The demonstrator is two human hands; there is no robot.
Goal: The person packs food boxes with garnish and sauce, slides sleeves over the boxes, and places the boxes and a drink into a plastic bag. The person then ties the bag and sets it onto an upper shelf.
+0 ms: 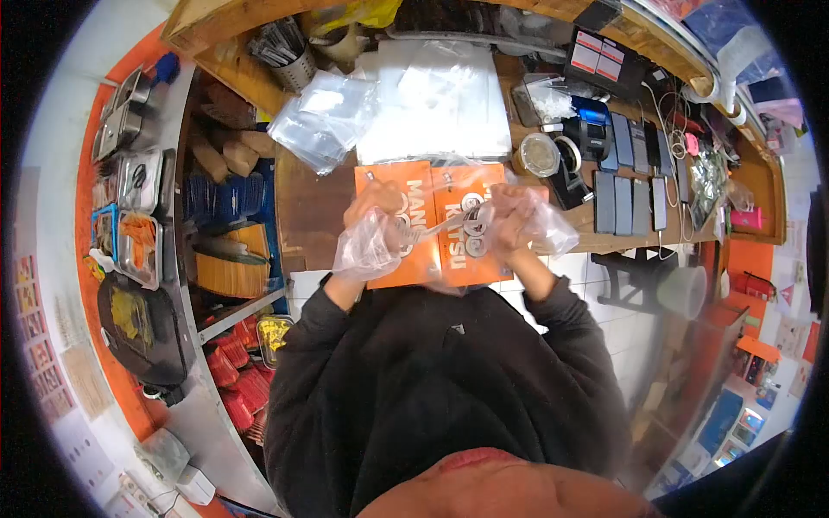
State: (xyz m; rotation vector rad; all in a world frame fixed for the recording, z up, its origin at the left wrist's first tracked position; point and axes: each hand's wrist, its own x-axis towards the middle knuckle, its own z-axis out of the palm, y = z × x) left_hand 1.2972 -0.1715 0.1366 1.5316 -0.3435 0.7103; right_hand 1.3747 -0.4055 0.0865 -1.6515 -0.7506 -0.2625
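Note:
Two orange boxes (462, 237) with white lettering lie side by side at the table's near edge, with clear plastic over them. This looks like a clear plastic bag (367, 246), bunched up at both hands. My left hand (377, 203) is closed on the bag's plastic above the left box. Over the right box, my right hand (515, 216) is closed on another gathered part of the bag. A twisted strip of plastic stretches between the hands. Some fingertips are hidden behind the crumpled film.
Flat clear bags (324, 116) and a white stack of sheets (445, 104) lie behind the boxes. To the right are a round tub (537, 155), a blue-black device (591, 125) and several phones (623, 203). Metal food trays (138, 246) line the left counter.

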